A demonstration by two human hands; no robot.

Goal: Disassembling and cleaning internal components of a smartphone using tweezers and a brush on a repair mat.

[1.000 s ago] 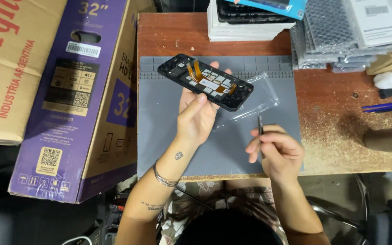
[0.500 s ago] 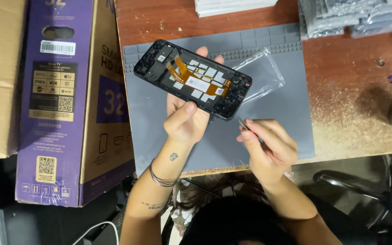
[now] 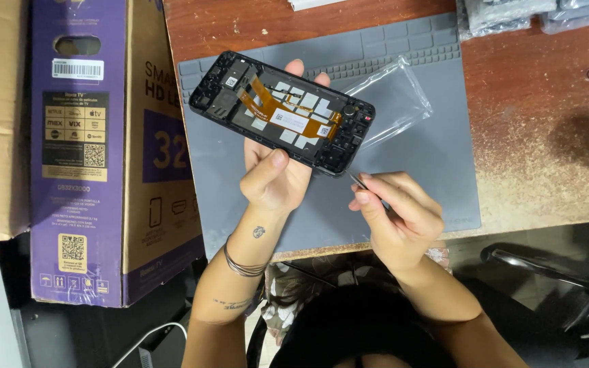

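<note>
Tweezers (image 3: 361, 186) pinched in the right hand (image 3: 398, 217) near the phone frame (image 3: 282, 112), which the left hand (image 3: 277, 178) grips. Slipping could likely tear its orange flex cable (image 3: 267, 99).

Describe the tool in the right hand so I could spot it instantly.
Start at the grey mat on the wooden desk. At its near edge, the right hand pinches thin metal tweezers, their tip near the opened phone's lower corner.

One head-worn camera looks steeply down, close over the grey mat (image 3: 431, 177).
</note>
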